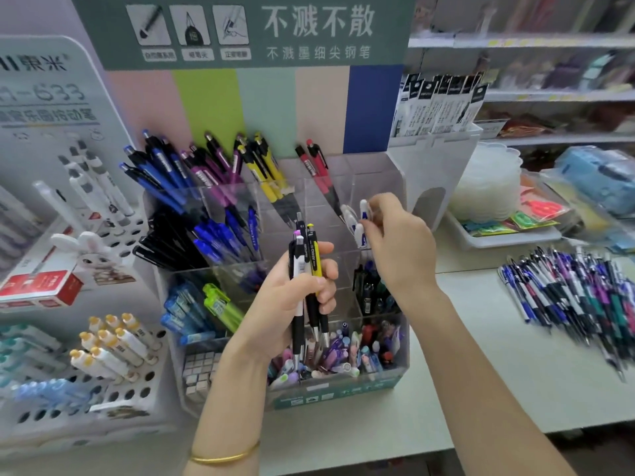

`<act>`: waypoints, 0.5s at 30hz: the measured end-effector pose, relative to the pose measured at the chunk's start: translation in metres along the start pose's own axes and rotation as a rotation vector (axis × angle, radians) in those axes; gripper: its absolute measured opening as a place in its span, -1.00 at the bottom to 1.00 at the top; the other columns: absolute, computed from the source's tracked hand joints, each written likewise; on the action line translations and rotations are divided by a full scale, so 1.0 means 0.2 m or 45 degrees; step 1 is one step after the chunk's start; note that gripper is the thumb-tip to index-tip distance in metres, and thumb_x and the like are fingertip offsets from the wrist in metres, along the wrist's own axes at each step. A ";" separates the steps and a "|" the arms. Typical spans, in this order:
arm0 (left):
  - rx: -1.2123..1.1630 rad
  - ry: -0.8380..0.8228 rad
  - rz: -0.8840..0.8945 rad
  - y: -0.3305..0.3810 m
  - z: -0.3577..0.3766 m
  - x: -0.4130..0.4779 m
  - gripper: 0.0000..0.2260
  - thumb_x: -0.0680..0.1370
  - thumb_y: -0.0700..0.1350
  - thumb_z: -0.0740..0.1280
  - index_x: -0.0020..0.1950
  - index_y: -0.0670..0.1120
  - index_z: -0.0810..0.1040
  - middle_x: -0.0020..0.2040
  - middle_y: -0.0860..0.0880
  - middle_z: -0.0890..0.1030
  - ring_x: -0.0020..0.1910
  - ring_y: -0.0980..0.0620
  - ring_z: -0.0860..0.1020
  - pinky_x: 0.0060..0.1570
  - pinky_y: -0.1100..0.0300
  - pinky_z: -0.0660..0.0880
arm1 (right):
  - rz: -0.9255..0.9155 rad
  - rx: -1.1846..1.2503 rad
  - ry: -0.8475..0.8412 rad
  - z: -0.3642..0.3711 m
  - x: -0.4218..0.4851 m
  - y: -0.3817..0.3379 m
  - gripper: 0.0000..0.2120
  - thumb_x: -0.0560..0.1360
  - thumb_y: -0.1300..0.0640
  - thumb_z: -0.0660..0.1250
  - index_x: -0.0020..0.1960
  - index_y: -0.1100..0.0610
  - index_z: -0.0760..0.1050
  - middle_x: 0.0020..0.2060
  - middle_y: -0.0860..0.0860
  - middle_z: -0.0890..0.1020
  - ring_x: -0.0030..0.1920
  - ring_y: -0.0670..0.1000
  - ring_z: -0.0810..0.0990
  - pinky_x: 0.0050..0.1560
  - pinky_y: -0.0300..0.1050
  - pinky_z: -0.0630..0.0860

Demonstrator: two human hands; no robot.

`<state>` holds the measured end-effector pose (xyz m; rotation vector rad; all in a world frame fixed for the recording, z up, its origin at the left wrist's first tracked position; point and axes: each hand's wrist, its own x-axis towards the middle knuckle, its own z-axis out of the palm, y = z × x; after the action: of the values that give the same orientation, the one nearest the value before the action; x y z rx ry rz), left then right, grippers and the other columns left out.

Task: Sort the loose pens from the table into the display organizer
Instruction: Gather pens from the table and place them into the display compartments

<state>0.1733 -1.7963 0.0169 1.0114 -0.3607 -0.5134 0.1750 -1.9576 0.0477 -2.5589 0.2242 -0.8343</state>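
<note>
A clear acrylic display organizer [400, 187] stands in front of me, its compartments holding blue, purple, yellow and red pens by colour. My left hand [292, 297] is shut on a small bunch of pens [307, 269], among them a yellow one, a black one and a white one, held upright before the organizer's middle. My right hand [395, 242] pinches a white pen with blue markings [363, 209] at a right-hand compartment where other white pens [352, 221] stand. A heap of loose pens [577, 290] lies on the white table [498, 365] to the right.
White perforated pen stands [113, 389] with capped markers and a rabbit figure [89, 255] fill the left side. A white tray [508, 235] with packets sits behind the loose pens, beside a clear holder of carded refills [439, 104]. Store shelves run along the back right.
</note>
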 end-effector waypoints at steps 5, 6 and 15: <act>-0.263 -0.161 0.001 -0.01 -0.01 0.01 -0.51 0.33 -0.38 0.20 0.27 -0.21 0.40 -0.20 -0.14 0.48 -0.40 0.04 0.37 -0.42 0.21 0.38 | 0.097 -0.042 -0.185 0.01 0.00 0.05 -0.80 0.57 0.21 0.27 0.17 0.21 0.52 0.01 0.16 0.64 0.02 0.17 0.55 -0.06 -0.01 0.43; -0.310 -0.194 -0.007 -0.01 -0.01 0.02 -0.50 0.32 -0.35 0.21 0.27 -0.21 0.39 -0.21 -0.14 0.48 -0.41 0.05 0.37 -0.43 0.22 0.38 | 0.060 -0.028 -0.093 -0.01 0.00 0.05 -0.77 0.55 0.25 0.27 0.20 0.23 0.53 0.03 0.16 0.63 0.05 0.18 0.55 0.01 -0.01 0.43; -0.467 -0.420 -0.146 0.01 -0.02 0.01 -0.79 0.35 -0.24 0.36 -0.06 -0.21 0.41 -0.24 -0.09 0.43 -0.42 0.12 0.39 -0.46 0.30 0.28 | 0.020 0.591 -0.639 -0.12 0.00 -0.25 -0.69 0.55 0.00 0.30 -0.15 0.22 0.63 -0.27 0.11 0.62 -0.22 -0.04 0.57 -0.17 -0.28 0.45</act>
<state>0.1781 -1.7935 0.0163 0.5929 -0.4820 -0.8216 0.1626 -1.9217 0.0879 -2.2241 -0.0973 -0.1818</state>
